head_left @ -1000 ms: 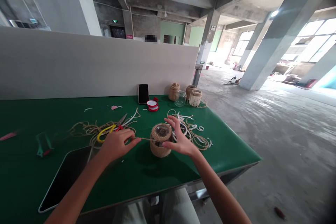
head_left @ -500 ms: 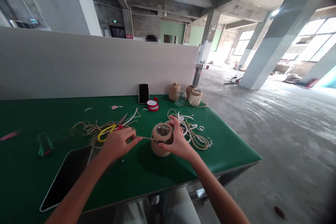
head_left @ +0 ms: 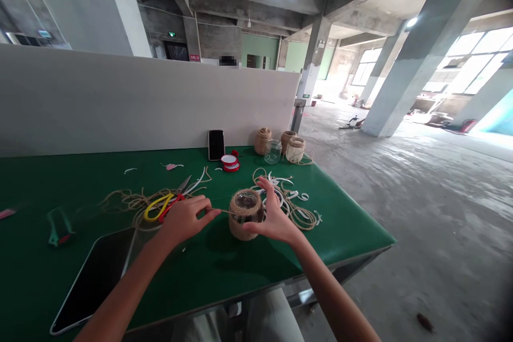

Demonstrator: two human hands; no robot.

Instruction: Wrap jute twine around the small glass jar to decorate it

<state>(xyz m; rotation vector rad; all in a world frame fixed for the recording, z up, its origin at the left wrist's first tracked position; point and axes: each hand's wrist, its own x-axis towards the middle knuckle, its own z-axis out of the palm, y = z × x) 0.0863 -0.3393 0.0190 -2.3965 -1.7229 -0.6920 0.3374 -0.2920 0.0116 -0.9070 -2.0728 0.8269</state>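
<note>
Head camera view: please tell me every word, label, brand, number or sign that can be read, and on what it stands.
Red sign beside the doorway: too small to read.
Green sign above the doorway: too small to read.
Small green sign on the pillar: too small to read.
No text is readable.

A green-topped workbench (head_left: 224,283) carries yellow-handled scissors (head_left: 157,207) just left of the left fingers (head_left: 208,212). Loose jute twine (head_left: 298,214) lies just beyond the right fingers (head_left: 267,192).

The twine-wrapped jar (head_left: 245,212) stands between my left hand (head_left: 184,219) and right hand (head_left: 272,219); yellow-handled scissors (head_left: 162,207) and jute twine (head_left: 132,200) lie just beyond the left — a tablet (head_left: 92,278) sits nearer me; white strips (head_left: 278,179) block beyond the right; green tabletop (head_left: 344,230) runs unbroken to its right.
</note>
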